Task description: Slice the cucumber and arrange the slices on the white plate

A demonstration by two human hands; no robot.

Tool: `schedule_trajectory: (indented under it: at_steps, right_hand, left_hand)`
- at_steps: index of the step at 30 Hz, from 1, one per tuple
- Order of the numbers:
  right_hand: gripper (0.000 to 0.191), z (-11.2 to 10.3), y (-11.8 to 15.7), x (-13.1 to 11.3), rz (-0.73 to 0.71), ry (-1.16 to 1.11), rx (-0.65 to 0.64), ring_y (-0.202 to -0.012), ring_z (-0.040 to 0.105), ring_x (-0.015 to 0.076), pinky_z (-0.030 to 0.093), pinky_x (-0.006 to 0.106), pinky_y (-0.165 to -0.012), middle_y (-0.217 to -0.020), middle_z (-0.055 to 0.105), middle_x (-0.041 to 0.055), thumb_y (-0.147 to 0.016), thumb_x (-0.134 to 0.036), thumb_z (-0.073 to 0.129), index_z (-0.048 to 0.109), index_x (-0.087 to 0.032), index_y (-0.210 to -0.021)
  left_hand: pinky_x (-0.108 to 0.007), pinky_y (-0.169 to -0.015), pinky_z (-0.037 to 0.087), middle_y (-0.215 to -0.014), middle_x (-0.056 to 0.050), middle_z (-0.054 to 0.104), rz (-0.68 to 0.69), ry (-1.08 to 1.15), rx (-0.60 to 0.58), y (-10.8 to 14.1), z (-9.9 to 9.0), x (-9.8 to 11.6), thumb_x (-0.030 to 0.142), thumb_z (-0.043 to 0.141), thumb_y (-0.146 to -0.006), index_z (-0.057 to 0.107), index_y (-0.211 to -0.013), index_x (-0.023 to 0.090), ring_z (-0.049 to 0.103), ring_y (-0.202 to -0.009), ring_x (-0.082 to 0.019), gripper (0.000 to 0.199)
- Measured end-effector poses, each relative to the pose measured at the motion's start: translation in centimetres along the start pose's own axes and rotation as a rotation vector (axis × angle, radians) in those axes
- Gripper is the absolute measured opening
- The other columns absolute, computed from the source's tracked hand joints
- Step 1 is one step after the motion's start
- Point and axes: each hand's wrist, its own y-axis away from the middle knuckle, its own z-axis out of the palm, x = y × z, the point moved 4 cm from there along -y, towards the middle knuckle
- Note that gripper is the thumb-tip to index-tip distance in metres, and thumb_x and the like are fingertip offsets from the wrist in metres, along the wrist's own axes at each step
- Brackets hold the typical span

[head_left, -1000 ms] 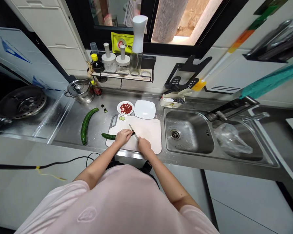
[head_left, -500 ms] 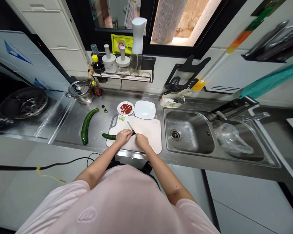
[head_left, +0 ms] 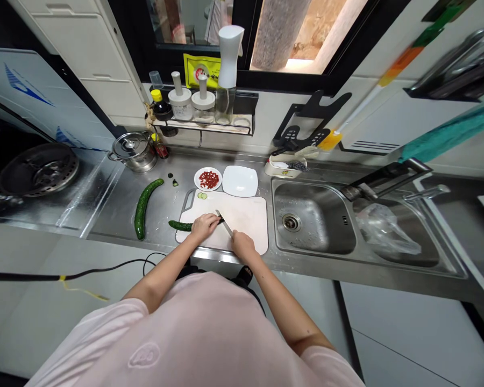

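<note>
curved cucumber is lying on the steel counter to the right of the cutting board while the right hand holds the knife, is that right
Not quite: the curved cucumber lies to the left of the cutting board, as the head view shows. It does lie on the steel counter, and the right hand does hold the knife.

The head camera looks forward and steeply down from above the near side of the board (head_left: 246, 215). It sits well back, so the board shows small, near mid-frame. Its one wide view takes in the shirt (head_left: 201, 333) on the board's near side, the window (head_left: 252, 32) beyond it, the pan (head_left: 38, 171) far left of it and the sink (head_left: 322, 223) just right.
</note>
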Motion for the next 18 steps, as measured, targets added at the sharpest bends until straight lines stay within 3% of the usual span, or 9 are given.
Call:
schedule_trajectory:
  at_steps: [18]
  right_hand:
    - [0.028,-1.7,-2.7,-2.4,-0.014,-0.03,0.025,-0.095,0.062,0.0212,0.043,0.029,-0.076,-0.102,0.065,0.0144,-0.092,-0.014,0.032,0.053,-0.015,-0.11]
  left_hand:
    - [-0.028,-0.084,0.047,-0.101,-0.003,0.066,-0.017,0.011,-0.008,0.0,0.0,0.0,0.03,0.047,-0.091,0.066,-0.105,0.026,0.058,-0.094,-0.014,0.024]
